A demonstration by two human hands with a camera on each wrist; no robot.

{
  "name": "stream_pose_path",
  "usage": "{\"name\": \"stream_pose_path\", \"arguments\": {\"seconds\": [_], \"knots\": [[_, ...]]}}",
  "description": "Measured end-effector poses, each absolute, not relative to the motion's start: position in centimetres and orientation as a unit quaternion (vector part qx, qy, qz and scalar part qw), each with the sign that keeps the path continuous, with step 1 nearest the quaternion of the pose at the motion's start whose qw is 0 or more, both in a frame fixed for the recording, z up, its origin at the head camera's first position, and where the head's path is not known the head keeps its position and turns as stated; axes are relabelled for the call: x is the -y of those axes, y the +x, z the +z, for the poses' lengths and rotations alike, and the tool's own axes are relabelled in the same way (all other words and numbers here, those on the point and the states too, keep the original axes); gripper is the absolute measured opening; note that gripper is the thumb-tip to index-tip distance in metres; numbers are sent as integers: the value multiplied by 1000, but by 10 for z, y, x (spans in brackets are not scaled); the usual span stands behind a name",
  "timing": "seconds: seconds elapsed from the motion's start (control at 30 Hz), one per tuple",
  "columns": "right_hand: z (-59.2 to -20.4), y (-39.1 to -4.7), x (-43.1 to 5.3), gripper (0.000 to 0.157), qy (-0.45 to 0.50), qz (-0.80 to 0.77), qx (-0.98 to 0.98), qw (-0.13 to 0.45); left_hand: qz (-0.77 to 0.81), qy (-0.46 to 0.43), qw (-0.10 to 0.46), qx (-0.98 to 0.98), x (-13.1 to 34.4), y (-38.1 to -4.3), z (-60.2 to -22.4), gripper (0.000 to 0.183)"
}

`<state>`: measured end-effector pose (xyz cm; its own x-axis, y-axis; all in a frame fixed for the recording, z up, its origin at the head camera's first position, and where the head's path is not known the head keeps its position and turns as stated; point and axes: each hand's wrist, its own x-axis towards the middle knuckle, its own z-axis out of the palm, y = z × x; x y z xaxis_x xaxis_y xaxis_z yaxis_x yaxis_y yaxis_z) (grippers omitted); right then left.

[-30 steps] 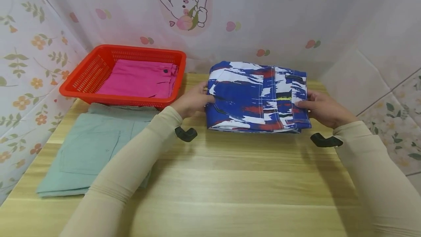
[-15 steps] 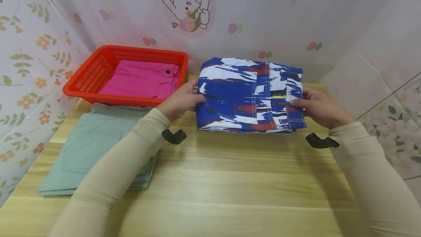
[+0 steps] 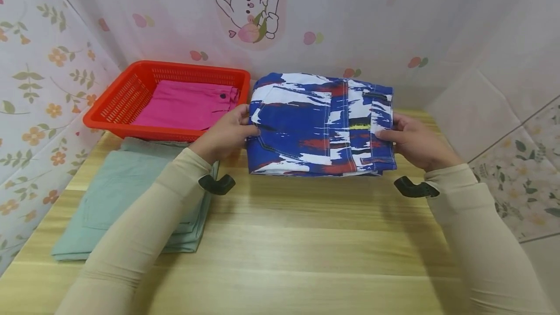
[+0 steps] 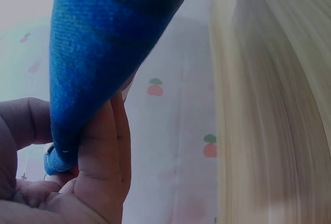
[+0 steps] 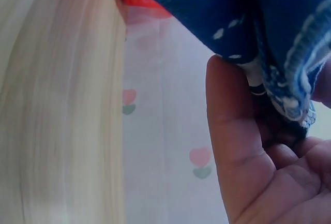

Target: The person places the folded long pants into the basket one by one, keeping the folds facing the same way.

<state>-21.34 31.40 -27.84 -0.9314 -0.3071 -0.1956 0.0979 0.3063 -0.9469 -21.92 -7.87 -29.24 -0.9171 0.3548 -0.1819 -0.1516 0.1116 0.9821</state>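
Between my two hands is a folded pair of pants (image 3: 302, 128) with a blue, white and red paint-stroke print. My left hand (image 3: 229, 132) grips its left folded edge, thumb on top and fingers beneath. At the waistband end, my right hand (image 3: 417, 140) pinches the other edge the same way. Both wrist views show the blue fabric (image 4: 98, 48) between thumb and fingers, held above the wooden table (image 5: 57, 105). Left of the pants stands a red basket (image 3: 89, 119) with folded pink pants (image 3: 183, 103) inside.
Folded pale green pants (image 3: 118, 193) lie on the table (image 3: 306, 242) in front of the basket, partly behind my left forearm. A patterned curtain (image 3: 372, 18) hangs along the back edge, and a floral one (image 3: 39, 86) is at the left.
Both hands have carried the printed pants leftward, toward the basket, keeping the same hold. The basket and the green pants stay in place; the view shifted slightly at first.
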Motion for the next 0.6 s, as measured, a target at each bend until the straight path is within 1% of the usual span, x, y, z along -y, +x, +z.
{"name": "stream_pose_path", "arguments": {"seconds": [0.23, 0.6], "knots": [[-285, -218, -315, 60, -79, -589, -787, 168, 674, 69, 169, -715, 77, -213, -291, 53], [-288, -219, -300, 59, -85, -604, -774, 170, 676, 64, 168, -715, 93, -209, -290, 52]]}}
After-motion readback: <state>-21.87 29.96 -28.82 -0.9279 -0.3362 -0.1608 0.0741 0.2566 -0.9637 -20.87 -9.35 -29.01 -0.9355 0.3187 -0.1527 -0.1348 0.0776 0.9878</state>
